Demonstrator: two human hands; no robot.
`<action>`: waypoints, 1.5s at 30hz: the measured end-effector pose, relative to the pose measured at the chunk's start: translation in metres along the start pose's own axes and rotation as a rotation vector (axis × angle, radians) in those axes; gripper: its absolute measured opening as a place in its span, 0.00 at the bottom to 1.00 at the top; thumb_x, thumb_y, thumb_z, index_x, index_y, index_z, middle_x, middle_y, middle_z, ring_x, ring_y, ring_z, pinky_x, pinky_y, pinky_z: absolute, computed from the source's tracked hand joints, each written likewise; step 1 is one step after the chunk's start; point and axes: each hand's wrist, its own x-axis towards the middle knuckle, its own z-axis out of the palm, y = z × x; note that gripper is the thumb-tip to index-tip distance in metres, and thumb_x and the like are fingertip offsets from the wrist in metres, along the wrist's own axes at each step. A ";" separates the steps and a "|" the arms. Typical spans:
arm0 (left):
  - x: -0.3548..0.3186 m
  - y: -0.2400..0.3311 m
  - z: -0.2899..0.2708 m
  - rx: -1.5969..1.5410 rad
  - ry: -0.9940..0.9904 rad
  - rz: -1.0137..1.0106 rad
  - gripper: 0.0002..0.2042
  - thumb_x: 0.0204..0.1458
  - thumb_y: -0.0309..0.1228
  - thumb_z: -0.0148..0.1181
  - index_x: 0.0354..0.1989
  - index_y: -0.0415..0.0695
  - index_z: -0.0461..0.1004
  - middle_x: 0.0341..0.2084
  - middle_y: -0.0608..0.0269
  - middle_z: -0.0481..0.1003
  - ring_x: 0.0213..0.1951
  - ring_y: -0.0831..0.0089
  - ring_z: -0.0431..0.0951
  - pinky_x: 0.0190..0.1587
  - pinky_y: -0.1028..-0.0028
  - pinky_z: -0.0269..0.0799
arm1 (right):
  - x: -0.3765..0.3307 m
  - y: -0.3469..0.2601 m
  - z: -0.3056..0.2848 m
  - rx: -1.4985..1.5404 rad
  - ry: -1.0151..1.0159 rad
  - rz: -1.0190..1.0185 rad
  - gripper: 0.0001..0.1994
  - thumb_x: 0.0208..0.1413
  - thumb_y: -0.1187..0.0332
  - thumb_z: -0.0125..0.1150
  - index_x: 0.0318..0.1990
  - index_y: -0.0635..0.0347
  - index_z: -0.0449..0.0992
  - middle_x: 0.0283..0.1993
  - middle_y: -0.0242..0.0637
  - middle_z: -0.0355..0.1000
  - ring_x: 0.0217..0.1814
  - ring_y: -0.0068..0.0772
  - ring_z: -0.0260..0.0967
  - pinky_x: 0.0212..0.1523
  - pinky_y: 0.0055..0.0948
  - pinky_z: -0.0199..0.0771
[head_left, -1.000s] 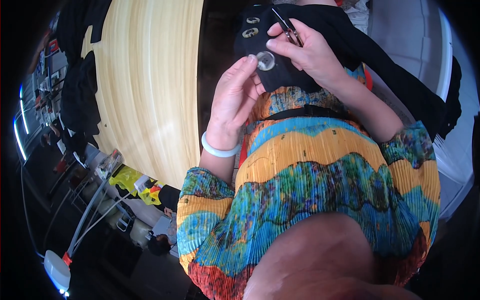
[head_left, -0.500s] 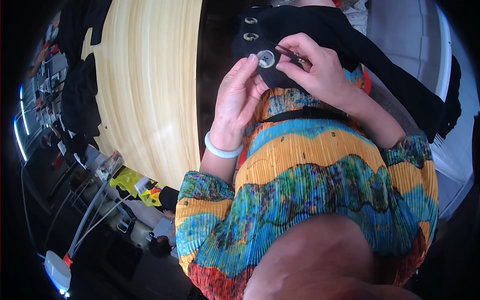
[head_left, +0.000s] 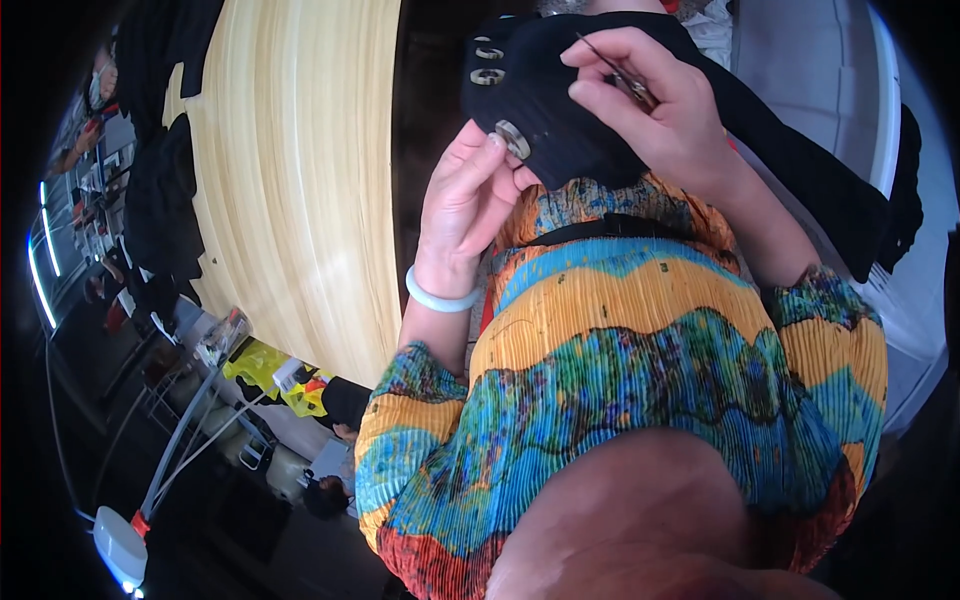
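Note:
A black garment (head_left: 570,120) lies across my lap, with a large grey-brown button (head_left: 511,140) near its left edge. My left hand (head_left: 462,195) pinches that button and the cloth under it between thumb and fingers. The button is tilted, showing partly edge-on. Two more buttons (head_left: 488,76) sit farther up the same edge. My right hand (head_left: 665,115) is closed round a pair of small dark snips (head_left: 622,78), whose thin tip points up and left above the cloth, apart from the button. The palm and fingers hide most of the snips' handle.
A light wooden table (head_left: 300,180) stands to my left, with dark cloth (head_left: 155,210) along its far left edge. Below it are a yellow plastic bag (head_left: 255,368) and a white lamp head (head_left: 120,545). At right is a pale grey surface (head_left: 810,90). Other people appear at far left.
My right hand with the snips has moved up and right, away from the button. My left hand has shifted slightly left and down, and the button has tilted from facing up.

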 end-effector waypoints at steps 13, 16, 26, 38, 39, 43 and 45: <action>-0.004 0.008 -0.005 0.263 0.049 -0.072 0.07 0.51 0.25 0.48 0.37 0.36 0.68 0.26 0.59 0.73 0.18 0.81 0.71 0.20 0.87 0.68 | -0.005 0.001 -0.001 -0.078 -0.182 -0.168 0.08 0.42 0.75 0.59 0.32 0.63 0.70 0.26 0.35 0.64 0.25 0.29 0.65 0.24 0.22 0.65; -0.004 0.008 -0.001 0.164 -0.002 -0.065 0.08 0.52 0.24 0.46 0.39 0.36 0.67 0.26 0.57 0.73 0.18 0.78 0.72 0.21 0.86 0.69 | 0.000 -0.004 -0.002 -0.120 -0.221 -0.152 0.06 0.43 0.74 0.58 0.30 0.63 0.70 0.25 0.35 0.64 0.23 0.31 0.63 0.23 0.23 0.62; 0.009 0.010 0.009 -0.039 -0.174 0.155 0.13 0.54 0.25 0.42 0.48 0.37 0.59 0.38 0.49 0.70 0.37 0.55 0.74 0.32 0.75 0.76 | 0.013 -0.017 -0.017 0.147 0.055 -0.064 0.13 0.50 0.69 0.56 0.41 0.65 0.64 0.29 0.27 0.63 0.28 0.12 0.58 0.27 0.13 0.60; 0.015 0.006 0.023 -0.037 -0.201 0.321 0.15 0.54 0.26 0.43 0.50 0.38 0.58 0.41 0.46 0.68 0.44 0.54 0.70 0.43 0.68 0.73 | -0.010 -0.042 -0.008 0.252 -0.136 0.122 0.09 0.50 0.72 0.53 0.38 0.66 0.66 0.25 0.33 0.68 0.24 0.16 0.63 0.24 0.16 0.62; 0.016 0.006 0.024 -0.039 -0.203 0.314 0.15 0.54 0.26 0.43 0.50 0.38 0.58 0.41 0.46 0.68 0.44 0.54 0.70 0.43 0.68 0.73 | -0.009 -0.044 -0.009 0.242 -0.148 0.128 0.09 0.50 0.72 0.53 0.38 0.66 0.66 0.24 0.33 0.68 0.24 0.16 0.63 0.24 0.16 0.61; 0.012 0.002 0.023 0.015 -0.193 0.359 0.15 0.53 0.25 0.45 0.49 0.38 0.58 0.41 0.48 0.68 0.42 0.59 0.72 0.44 0.69 0.72 | -0.010 -0.036 -0.006 0.206 -0.132 0.083 0.08 0.49 0.72 0.53 0.37 0.65 0.67 0.24 0.32 0.68 0.23 0.15 0.63 0.24 0.15 0.62; 0.010 0.001 0.022 0.020 -0.173 0.375 0.15 0.52 0.25 0.45 0.49 0.38 0.59 0.41 0.48 0.68 0.41 0.62 0.72 0.44 0.69 0.72 | -0.010 -0.035 -0.005 0.241 -0.124 0.112 0.08 0.49 0.72 0.53 0.37 0.65 0.67 0.24 0.31 0.68 0.23 0.15 0.63 0.24 0.15 0.62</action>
